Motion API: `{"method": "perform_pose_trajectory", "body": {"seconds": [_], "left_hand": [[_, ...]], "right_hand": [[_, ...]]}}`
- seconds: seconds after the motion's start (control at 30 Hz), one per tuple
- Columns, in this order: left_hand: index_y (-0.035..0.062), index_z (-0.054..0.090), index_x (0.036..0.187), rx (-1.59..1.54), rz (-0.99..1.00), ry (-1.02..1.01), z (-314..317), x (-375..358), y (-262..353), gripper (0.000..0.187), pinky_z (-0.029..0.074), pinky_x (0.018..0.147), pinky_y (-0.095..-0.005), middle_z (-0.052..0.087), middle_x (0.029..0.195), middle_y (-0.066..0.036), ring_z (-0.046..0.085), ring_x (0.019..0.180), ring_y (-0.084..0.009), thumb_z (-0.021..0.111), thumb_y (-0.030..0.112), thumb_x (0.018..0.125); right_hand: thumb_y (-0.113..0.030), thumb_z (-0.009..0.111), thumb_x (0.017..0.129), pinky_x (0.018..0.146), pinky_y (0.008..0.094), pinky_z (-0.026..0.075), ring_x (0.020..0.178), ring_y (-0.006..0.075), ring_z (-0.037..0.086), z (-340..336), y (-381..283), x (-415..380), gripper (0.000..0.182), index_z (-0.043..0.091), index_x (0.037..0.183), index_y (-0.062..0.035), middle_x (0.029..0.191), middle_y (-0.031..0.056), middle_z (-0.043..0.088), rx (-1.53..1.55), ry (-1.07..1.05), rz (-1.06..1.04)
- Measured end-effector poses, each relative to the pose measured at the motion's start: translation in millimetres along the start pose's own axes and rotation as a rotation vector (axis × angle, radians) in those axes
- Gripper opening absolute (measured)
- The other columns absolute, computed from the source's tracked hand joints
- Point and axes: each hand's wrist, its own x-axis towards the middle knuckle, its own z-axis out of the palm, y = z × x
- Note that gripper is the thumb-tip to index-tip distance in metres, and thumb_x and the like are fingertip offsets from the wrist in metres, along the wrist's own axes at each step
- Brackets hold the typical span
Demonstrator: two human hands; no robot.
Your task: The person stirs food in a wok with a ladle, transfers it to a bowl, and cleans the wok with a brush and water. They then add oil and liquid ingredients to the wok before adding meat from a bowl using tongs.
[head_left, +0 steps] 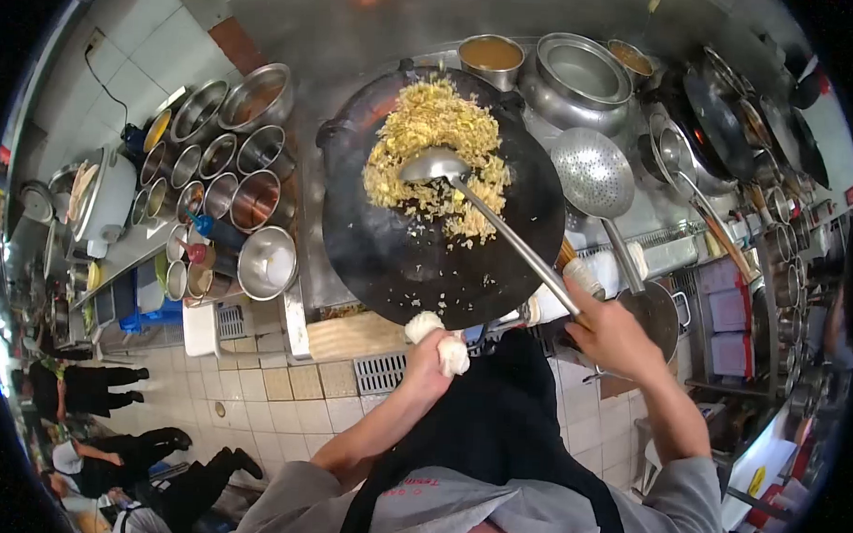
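A large black wok [362, 241] sits in front of me with yellow fried rice [441, 117] heaped toward its far side and stray grains nearer the rim. My right hand [617, 337] is closed around the handle of a steel ladle [512, 237]. The ladle's bowl rests against the rice. At the near edge of the wok, my left hand [430, 365] is closed on a bunched white cloth [453, 356], which also covers the spot where it meets the rim.
A perforated strainer [591, 172] lies right of the wok, below a steel pot [584, 70] and a container of brown liquid [491, 54]. Several steel containers [260, 200] and a bowl [267, 263] crowd the left counter. Other people [110, 462] are at lower left.
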Motion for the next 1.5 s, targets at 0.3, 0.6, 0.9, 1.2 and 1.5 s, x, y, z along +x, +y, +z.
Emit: {"method": "perform_pose_trajectory", "body": {"seconds": [0.3, 0.6, 0.9, 1.2, 1.5], "left_hand": [[0.0059, 0.05, 0.11, 0.009, 0.01, -0.052, 20, 57, 18, 0.025, 0.055, 0.059, -0.0326, 0.063, 0.091, -0.011, 0.064, 0.074, -0.0204, 0.056, 0.006, 0.086], [0.0085, 0.056, 0.086, -0.107, 0.024, -0.291, 14, 130, 80, 0.005, 0.052, 0.051, -0.0333, 0.061, 0.072, -0.006, 0.061, 0.059, -0.0185, 0.056, 0.012, 0.088], [0.0011, 0.051, 0.117, 0.157, 0.091, -0.166, -32, 68, 81, 0.035, 0.058, 0.06, -0.0328, 0.065, 0.098, -0.016, 0.067, 0.076, -0.025, 0.06, 0.022, 0.09], [0.0001, 0.053, 0.112, 0.031, 0.173, 0.117, -63, -31, 52, 0.029, 0.056, 0.064, -0.035, 0.066, 0.094, -0.015, 0.067, 0.078, -0.0252, 0.059, 0.019, 0.092], [0.0011, 0.053, 0.115, 0.101, 0.226, 0.212, -94, -60, 31, 0.032, 0.055, 0.064, -0.0335, 0.066, 0.097, -0.014, 0.068, 0.079, -0.0243, 0.059, 0.021, 0.091]], "right_hand": [[-0.009, 0.059, 0.083, 0.068, 0.0503, 0.05, 0.075, 0.0431, 0.063, 27, 11, 35, 0.053, 0.047, 0.134, -0.0019, 0.079, 0.0264, 0.064, -0.141, 0.138, -0.026], [-0.009, 0.066, 0.08, 0.066, 0.0437, 0.051, 0.073, 0.0408, 0.064, -31, -9, -49, 0.056, 0.048, 0.132, -0.0006, 0.075, 0.0252, 0.062, -0.041, -0.034, 0.07], [-0.007, 0.059, 0.087, 0.037, 0.0266, 0.036, 0.041, 0.0081, 0.045, 64, 11, 90, 0.059, 0.039, 0.143, -0.005, 0.059, 0.0005, 0.049, 0.768, 0.198, 0.23], [-0.006, 0.057, 0.089, 0.035, 0.0239, 0.034, 0.038, 0.0086, 0.042, 71, -29, 71, 0.046, 0.045, 0.134, -0.0025, 0.058, 0.001, 0.049, 1.104, -0.14, 0.101], [-0.008, 0.056, 0.092, 0.032, 0.0232, 0.031, 0.038, 0.0087, 0.042, 66, -13, 82, 0.03, 0.05, 0.121, -0.0045, 0.061, 0.0005, 0.049, 1.103, -0.096, 0.135]]}}
